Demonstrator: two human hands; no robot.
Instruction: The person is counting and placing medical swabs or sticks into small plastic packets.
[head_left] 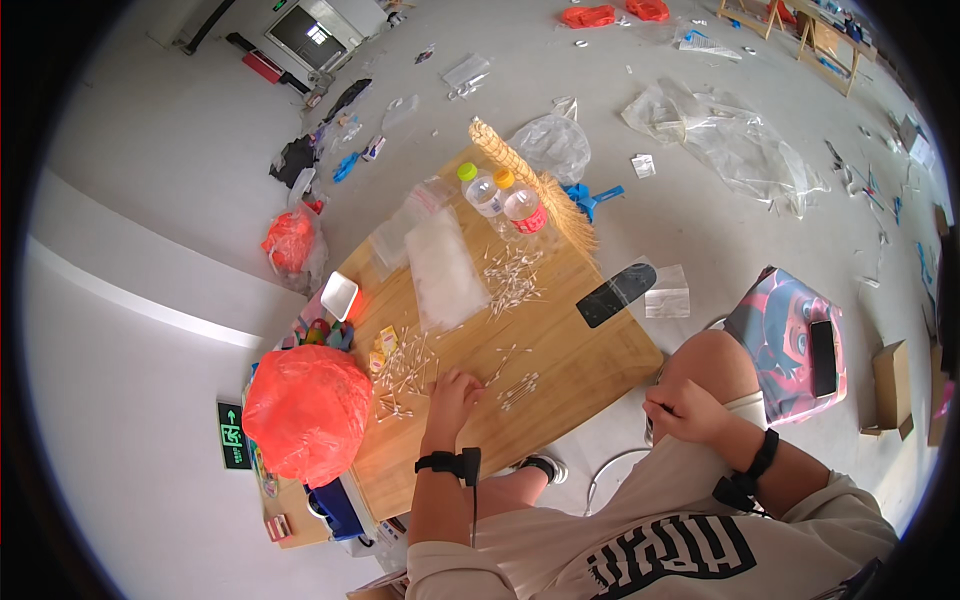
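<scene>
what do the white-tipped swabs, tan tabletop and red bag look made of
White-tipped swabs: matte tips, likely cotton; shafts too small to tell. Tan tabletop: wood or wood-look laminate, satin, showing grain streaks. Puffy red bag: probably thin plastic film, shiny, crinkled.

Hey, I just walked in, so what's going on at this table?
Someone sits at a wooden table. Their left hand is down at its surface, between a loose scatter of cotton swabs and a small, roughly aligned group of swabs to its right; whether it holds one is unclear. The right hand is curled by the right knee. Another heap of swabs lies farther back, near two bottles.
</scene>
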